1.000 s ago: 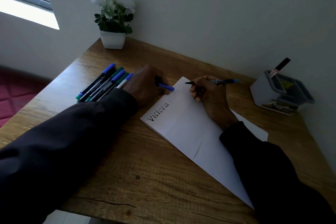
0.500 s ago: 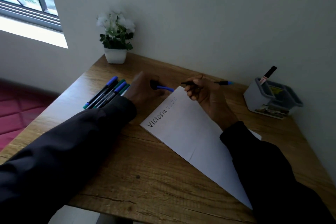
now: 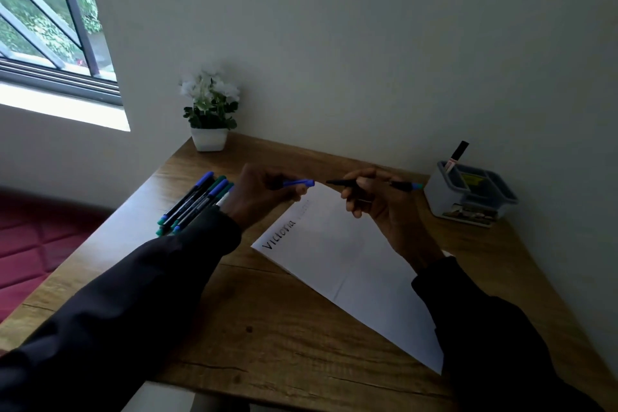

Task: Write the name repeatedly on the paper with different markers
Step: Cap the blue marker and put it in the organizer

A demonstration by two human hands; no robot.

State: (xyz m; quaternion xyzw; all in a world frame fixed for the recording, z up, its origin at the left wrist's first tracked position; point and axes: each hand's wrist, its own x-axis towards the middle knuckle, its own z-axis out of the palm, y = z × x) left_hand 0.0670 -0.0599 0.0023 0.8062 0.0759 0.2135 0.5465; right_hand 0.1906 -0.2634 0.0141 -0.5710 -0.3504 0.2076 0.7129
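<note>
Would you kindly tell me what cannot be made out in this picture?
- Second word on the paper, head view: too faint and small to read.
- Spare markers, head view: some partly hidden behind the left hand.
- Grey organiser, head view: contents too dark, screened by its walls.

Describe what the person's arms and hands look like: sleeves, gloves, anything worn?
Both arms wear long, plain dark sleeves, the left sleeve and right sleeve ending at the wrists. The left hand and right hand are bare: no gloves, no watch visible.
</note>
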